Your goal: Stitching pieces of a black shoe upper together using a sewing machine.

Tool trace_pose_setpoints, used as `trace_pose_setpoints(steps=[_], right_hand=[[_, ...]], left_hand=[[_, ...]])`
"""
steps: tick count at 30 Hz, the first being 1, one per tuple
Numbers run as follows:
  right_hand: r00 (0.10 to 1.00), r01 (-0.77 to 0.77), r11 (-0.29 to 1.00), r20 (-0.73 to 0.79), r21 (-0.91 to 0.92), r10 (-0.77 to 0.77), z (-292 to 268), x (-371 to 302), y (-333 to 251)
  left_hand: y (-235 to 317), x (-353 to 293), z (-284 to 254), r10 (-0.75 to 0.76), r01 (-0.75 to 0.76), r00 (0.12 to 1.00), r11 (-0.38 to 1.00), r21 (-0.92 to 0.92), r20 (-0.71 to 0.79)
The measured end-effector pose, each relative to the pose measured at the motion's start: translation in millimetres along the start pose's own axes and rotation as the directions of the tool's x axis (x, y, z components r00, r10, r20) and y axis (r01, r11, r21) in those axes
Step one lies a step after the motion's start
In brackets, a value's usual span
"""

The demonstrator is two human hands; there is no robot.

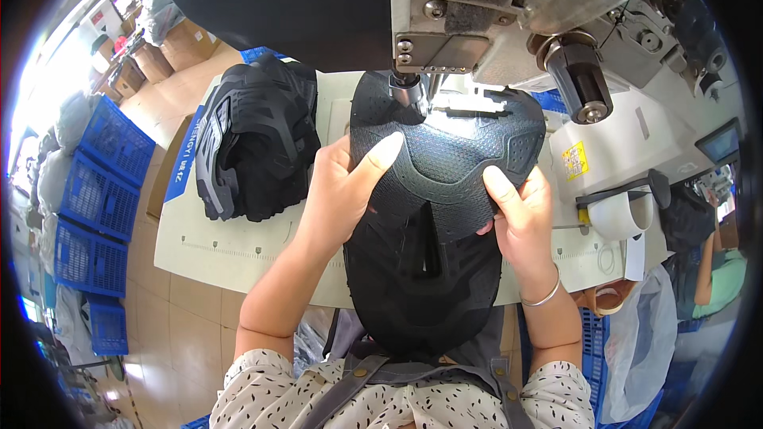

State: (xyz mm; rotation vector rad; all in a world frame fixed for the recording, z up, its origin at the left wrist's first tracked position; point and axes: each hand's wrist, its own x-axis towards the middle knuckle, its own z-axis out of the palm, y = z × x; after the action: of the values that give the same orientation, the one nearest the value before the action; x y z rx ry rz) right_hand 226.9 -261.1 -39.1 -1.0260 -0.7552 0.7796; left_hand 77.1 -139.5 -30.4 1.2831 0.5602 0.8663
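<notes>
A black shoe upper (pixel 441 160) with a mesh surface and raised overlays lies under the head of a sewing machine (pixel 441 52). Its far end reaches beneath the metal presser parts (pixel 409 94), where a bright lamp lights it. My left hand (pixel 342 187) grips the left edge, thumb pressed on top and fingers hidden underneath. On the near right edge, my right hand (pixel 520 214) pinches the upper between its thumb on top and fingers below. The smooth black lower portion (pixel 421 294) hangs over the table's front edge toward my lap.
Several black uppers (pixel 262 135) are piled on the pale worktable (pixel 214 254) to the left. Blue crates (pixel 103 191) stand along the left floor. A white round container (pixel 621 214) sits at the right, near a clear plastic bag (pixel 640 342). Another person's arm (pixel 706 266) shows far right.
</notes>
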Motion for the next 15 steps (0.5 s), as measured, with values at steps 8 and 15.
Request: trace_pose_setpoints(steps=[8,15], right_hand=[[0.993,-0.092,0.995,0.082,0.024,0.090,8.6,-11.4,4.2],[0.969,-0.188,0.982,0.161,-0.002,0.186,18.4,-19.0,8.5]], left_hand=[[-2.9,-25.3,-9.8,-0.070,0.065,0.996,0.994,0.093,0.049],[-13.7,-47.4,6.1,-0.019,0.020,0.999,1.000,-0.005,0.033]])
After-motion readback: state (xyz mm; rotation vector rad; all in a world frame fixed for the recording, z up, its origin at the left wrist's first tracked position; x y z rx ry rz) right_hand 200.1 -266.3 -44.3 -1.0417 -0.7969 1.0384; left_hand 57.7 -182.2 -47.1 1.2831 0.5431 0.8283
